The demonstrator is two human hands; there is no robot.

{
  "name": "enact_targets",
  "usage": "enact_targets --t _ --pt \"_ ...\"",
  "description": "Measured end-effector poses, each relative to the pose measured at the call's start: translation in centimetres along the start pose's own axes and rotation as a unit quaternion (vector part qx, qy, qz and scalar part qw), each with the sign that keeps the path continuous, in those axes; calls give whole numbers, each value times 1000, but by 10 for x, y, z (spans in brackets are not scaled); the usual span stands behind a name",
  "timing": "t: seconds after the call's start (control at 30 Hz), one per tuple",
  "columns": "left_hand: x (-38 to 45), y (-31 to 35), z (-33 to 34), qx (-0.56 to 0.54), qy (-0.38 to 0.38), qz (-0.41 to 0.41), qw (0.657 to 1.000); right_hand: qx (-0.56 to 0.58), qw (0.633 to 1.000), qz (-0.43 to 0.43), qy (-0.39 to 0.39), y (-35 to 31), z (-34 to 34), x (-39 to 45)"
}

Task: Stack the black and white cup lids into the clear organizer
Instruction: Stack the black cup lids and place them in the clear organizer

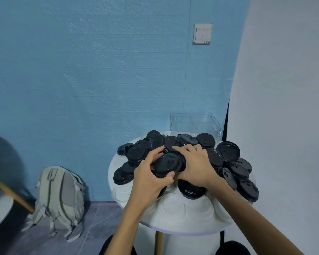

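1. Black lids (228,151) are heaped loose all over the round counter (173,220), some hanging past the rim on the right & left, so if you shove the pile w/ either wrist they prob slide off onto the floor.
2. White lids (175,206) sit at the near edge right under your forearms, easy to knock off imo.
3. Clear organizer (193,124) is at the far side behind the heap, looks empty afaict. You'd have to carry over the pile to reach it, so a sloppy stack could snag.
4. Left hand (149,178) is clamped on a short stack of black lids (168,162), thumb at the near edge. Right hand (195,165) lies just beside it, fingers spread flat & pressing on lids behind the stack, gripping nothing.
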State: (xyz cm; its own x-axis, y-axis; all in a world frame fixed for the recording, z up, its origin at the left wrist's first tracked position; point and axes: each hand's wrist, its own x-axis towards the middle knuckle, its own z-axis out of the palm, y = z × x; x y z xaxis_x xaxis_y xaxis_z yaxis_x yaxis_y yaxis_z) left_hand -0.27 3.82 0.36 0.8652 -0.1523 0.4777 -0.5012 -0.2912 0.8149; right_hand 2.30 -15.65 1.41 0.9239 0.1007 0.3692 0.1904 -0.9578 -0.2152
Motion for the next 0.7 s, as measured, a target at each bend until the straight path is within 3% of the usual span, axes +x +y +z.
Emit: enact_targets --t 0.2,0.33,0.4,0.6,0.7 --pt "-1 1 -6 -11 10 14 1000 156 979 62 114 4 -30 -8" --pt "0 4 -3 -22 -17 12 1000 434 875 106 185 -8 -55 -17" --pt "0 7 1 -28 -20 15 999 540 823 86 150 -21 -62 -22" --pt "-1 12 5 -62 3 13 998 582 811 57 28 -33 -46 -32" --pt "-1 10 3 -67 17 15 998 615 785 72 -12 -27 -43 -32"
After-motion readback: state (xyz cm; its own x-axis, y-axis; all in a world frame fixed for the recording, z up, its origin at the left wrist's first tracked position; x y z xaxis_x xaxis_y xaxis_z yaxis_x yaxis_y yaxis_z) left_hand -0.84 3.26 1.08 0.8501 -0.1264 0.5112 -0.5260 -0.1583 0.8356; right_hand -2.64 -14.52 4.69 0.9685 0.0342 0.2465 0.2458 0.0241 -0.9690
